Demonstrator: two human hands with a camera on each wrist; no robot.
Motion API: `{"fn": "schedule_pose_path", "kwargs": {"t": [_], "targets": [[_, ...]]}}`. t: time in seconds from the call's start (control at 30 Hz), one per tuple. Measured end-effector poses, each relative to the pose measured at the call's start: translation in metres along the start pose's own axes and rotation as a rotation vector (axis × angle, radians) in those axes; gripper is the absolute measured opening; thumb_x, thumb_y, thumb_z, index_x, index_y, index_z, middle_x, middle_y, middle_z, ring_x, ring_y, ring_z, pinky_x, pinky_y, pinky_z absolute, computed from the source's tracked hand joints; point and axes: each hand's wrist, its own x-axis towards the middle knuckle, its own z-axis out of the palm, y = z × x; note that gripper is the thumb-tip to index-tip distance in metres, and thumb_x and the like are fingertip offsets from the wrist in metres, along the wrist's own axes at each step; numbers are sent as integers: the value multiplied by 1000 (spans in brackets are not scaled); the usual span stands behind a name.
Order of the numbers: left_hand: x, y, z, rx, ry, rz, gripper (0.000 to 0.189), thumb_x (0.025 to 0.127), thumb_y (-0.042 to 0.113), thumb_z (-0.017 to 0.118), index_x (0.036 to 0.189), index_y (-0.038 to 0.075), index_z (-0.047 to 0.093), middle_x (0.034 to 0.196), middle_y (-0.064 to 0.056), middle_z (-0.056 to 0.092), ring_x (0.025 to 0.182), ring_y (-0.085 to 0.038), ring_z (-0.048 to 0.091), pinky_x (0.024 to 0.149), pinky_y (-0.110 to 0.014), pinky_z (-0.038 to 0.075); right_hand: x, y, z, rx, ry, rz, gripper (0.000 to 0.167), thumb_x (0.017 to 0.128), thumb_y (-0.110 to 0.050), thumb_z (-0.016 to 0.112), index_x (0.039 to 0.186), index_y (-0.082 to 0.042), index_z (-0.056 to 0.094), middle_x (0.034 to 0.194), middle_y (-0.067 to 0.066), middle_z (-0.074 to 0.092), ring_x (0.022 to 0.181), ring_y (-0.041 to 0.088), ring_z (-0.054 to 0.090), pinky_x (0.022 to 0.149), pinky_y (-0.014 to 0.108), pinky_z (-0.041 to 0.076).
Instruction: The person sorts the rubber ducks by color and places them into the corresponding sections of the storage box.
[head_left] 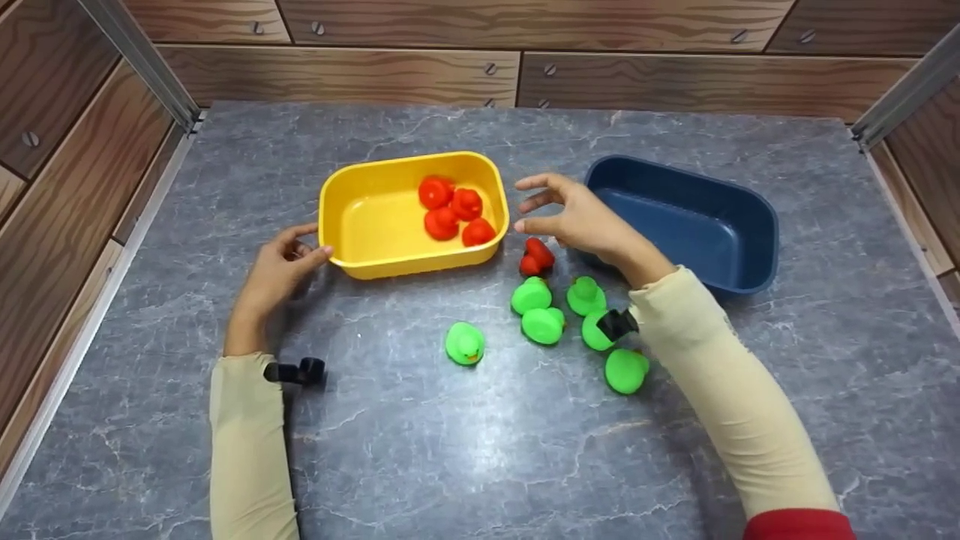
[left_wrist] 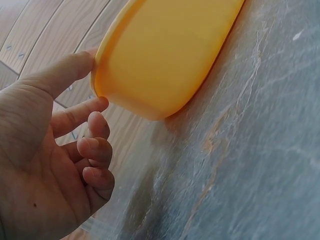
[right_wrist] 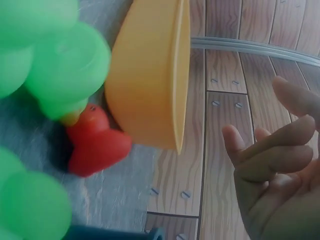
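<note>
My left hand (head_left: pixel 274 274) holds the left end of a yellow tub (head_left: pixel 390 266) by its rim, thumb and index finger on it; its other fingers curl loosely in the left wrist view. Several red rubber ducks (head_left: pixel 442 223) lie at the tub's right end. My right hand (head_left: pixel 577 217), empty with fingers spread, hovers between the yellow tub and a blue tub (head_left: pixel 757 277). Just below it, one red rubber duck (head_left: pixel 537 256) lies on its side on the table, close to the yellow tub's wall in the right wrist view.
Several green rubber ducks (head_left: pixel 544 325) cluster on the table under the right forearm, some tipped over. A lone green duck (head_left: pixel 465 343) stands further left. The grey marbled table (head_left: pixel 420 450) is bordered by wood-patterned walls (head_left: pixel 375 75).
</note>
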Motion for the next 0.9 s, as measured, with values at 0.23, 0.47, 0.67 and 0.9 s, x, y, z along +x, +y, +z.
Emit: {"fn": "schedule_pose_path", "kwargs": {"t": [0.23,0.47,0.67,0.9], "targets": [[0,1,-1,34,3,-1,60,89,39,67,140,11,49,90,-1,47,68,-8,44,56,-20,39,-4,13,-4,-40,-31,42,57,89,-25,69,140,-18,45,131,17,54,52,11,38,51,23,37],[0,-2,-1,44,9,41,56,91,30,67,138,7,50,84,2,47,66,-6,44,57,-19,39,-8,27,-8,-45,-67,84,58,89,-29,69,140,-18,45,124,15,57,49,9,35,50,22,34],[2,-4,-1,23,-8,6,57,92,27,66,141,7,47,86,2,47,67,-7,44,56,-19,39,-13,37,-10,-87,-111,85,56,92,-32,65,141,-16,44,125,16,57,49,8,35,51,21,36],[-1,-1,0,7,0,-3,59,90,34,67,140,10,48,87,1,46,67,-7,43,55,-20,39,-15,42,-10,-214,-105,49,51,94,-24,62,140,-9,46,126,20,58,80,20,56,66,26,46]]}}
